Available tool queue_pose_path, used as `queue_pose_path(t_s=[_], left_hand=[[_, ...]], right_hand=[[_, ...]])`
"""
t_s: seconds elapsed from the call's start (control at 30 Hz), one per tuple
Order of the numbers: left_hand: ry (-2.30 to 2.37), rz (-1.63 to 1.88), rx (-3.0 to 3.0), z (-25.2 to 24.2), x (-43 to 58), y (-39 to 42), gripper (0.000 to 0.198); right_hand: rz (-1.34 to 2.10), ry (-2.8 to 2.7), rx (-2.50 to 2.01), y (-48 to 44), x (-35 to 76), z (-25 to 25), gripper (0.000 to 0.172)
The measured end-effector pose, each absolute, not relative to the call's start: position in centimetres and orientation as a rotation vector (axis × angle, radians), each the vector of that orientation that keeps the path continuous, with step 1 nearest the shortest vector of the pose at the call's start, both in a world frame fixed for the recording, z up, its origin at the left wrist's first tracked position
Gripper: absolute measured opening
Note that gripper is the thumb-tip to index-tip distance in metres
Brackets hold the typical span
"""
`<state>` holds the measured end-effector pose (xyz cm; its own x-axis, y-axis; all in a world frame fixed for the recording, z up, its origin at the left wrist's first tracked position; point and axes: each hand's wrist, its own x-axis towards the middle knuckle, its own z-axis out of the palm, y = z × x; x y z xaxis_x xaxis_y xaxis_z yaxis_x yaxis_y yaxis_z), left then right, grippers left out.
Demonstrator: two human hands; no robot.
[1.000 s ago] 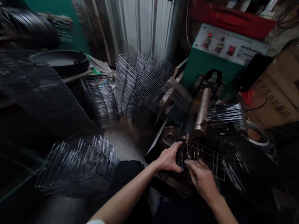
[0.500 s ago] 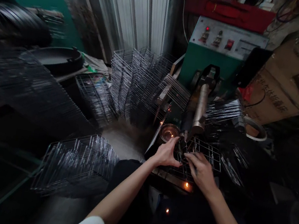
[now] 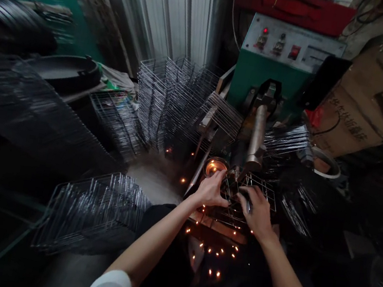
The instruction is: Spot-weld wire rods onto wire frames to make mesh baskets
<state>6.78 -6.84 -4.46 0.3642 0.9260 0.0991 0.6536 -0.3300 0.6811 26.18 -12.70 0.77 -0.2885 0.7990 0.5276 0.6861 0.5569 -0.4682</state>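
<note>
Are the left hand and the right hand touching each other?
Apart: the head view shows a gap between the left hand and the right hand, with wire grid visible there.

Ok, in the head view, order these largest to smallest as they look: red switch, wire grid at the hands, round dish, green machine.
1. Green machine
2. Wire grid, partly hidden
3. Round dish
4. Red switch

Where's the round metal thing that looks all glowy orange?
In the head view, the round metal thing is a little right of the middle, just above the left hand and left of the thick metal bar on the green machine.
</note>
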Motion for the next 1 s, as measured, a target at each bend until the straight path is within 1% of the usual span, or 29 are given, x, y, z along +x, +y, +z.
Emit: queue_pose_path(t_s=[0.13,0.27,0.53,0.83,0.93,1.0], left_hand=[[1.235,0.735,2.071,-4.4,6.8,-5.4,0.116],[1.256,0.74,2.062,-4.5,7.0,-3.6,0.118],[1.25,0.722,2.131,-4.0,6.0,-2.1,0.12],[1.245,0.649,2.206,-3.1,5.7,-1.4,0.121],[1.193,0.648,2.187,-3.7,4.0,-1.9,0.128],[1.223,0.657,2.067,-5.6,2.2,-2.9,0.141]], right_hand=[[0.106,-2.031,-1.252,-11.6,26.4,0.3,0.011],[0.047,-2.051,-1.307,-9.9,27.3,-0.3,0.014],[0.114,-2.051,-1.256,-8.7,27.7,-0.6,0.012],[0.171,-2.022,-1.22,-8.6,27.1,-0.4,0.017],[0.242,-1.989,-1.2,-9.2,27.7,-0.2,0.017],[0.321,-1.949,-1.22,-10.1,28.9,-0.1,0.017]])
